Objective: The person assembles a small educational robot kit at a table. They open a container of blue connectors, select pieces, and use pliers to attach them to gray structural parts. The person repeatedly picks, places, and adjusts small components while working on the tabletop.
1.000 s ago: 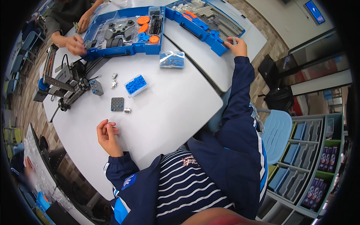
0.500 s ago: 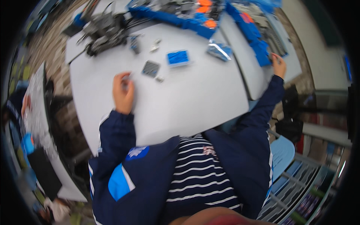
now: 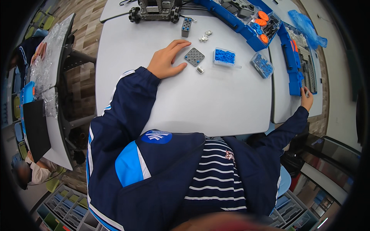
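Observation:
My left hand (image 3: 168,61) lies on the white table with thumb and fingers apart, nothing in it. Right beside its fingertips is a grey square perforated plate (image 3: 194,57) with blue pins in it. A small silvery part (image 3: 200,70) sits just below the plate. At the far right, my right hand (image 3: 307,101) reaches to the near corner of an open blue case (image 3: 295,81). Its bent fingers are at the ends of grey perforated beams (image 3: 309,77) there; what they hold, if anything, is too small to make out.
Blue pins fill a clear box (image 3: 224,56); another clear box (image 3: 262,64) stands to its right. Behind are a grey block (image 3: 186,27), silvery parts (image 3: 204,38), a wheeled robot (image 3: 158,13) and another blue case (image 3: 254,40) with orange wheels. A blue plastic bag (image 3: 307,29) lies far right.
The view has turned and shifted, and the picture is sharper. My left hand now rests closer to the grey plate, fingers pointing toward it. My right hand stays at the blue case's corner.

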Tool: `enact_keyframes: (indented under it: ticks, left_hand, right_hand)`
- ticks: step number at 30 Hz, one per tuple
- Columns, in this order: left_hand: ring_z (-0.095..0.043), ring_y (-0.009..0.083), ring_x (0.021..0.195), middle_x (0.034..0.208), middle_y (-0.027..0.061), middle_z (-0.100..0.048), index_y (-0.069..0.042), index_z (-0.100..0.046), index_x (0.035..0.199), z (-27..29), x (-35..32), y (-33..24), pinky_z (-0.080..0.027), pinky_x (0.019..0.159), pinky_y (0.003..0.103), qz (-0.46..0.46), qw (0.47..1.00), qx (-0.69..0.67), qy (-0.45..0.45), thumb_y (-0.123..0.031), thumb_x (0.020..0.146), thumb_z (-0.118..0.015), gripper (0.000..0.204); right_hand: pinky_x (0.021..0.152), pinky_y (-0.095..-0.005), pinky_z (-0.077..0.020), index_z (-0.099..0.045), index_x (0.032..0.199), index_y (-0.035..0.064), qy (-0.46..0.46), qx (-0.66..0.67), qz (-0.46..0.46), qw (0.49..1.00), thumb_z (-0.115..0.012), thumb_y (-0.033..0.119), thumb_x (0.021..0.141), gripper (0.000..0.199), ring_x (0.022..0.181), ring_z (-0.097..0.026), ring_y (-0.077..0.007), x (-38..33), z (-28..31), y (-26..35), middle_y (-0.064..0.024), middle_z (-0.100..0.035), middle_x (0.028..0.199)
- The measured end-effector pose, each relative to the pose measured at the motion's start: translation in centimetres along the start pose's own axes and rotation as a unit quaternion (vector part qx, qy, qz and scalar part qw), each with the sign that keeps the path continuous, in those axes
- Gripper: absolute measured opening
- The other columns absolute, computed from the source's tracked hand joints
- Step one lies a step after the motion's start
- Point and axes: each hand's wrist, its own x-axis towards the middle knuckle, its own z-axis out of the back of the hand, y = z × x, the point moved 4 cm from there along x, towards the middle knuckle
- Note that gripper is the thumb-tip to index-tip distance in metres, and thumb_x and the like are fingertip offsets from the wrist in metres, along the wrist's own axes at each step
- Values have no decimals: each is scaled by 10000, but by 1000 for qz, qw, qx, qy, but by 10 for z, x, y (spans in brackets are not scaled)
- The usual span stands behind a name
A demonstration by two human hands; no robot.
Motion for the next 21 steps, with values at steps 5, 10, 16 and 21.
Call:
enact_keyframes:
  ticks: [5,10,16,21]
  left_hand:
    - [-640,219,735,1358,21,-604,-145,-580,1366,0,8,2,-527,662,316,-64,998,11,-27,-254,806,-753,597]
    - [-577,186,639,1346,24,-624,-130,-609,1339,-4,11,4,-486,609,281,-41,999,-19,-11,-204,797,-771,570]
    - [-448,95,560,1239,-9,-678,-118,-639,1299,-6,13,4,-400,546,227,-11,998,-56,-25,-100,814,-764,502]
    - [-436,77,561,1201,-16,-697,-115,-654,1288,-9,13,8,-389,542,221,-13,996,-83,-24,-59,817,-758,486]
  right_hand:
    - [961,-380,-487,-771,1153,120,-15,-102,72,992,-743,288,908,299,1082,-647,-280,2,1,4,-138,-711,1127]
    - [904,-400,-493,-778,1073,108,-52,-69,120,989,-804,326,845,317,1021,-640,-319,-13,2,23,-169,-708,1058]
    - [940,-424,-517,-771,1084,103,-11,-44,30,999,-803,252,805,318,1070,-667,-361,-23,8,53,-196,-704,1107]
    - [944,-424,-523,-768,1102,111,-13,-47,43,998,-787,223,804,319,1074,-669,-364,-25,9,62,-200,-700,1127]
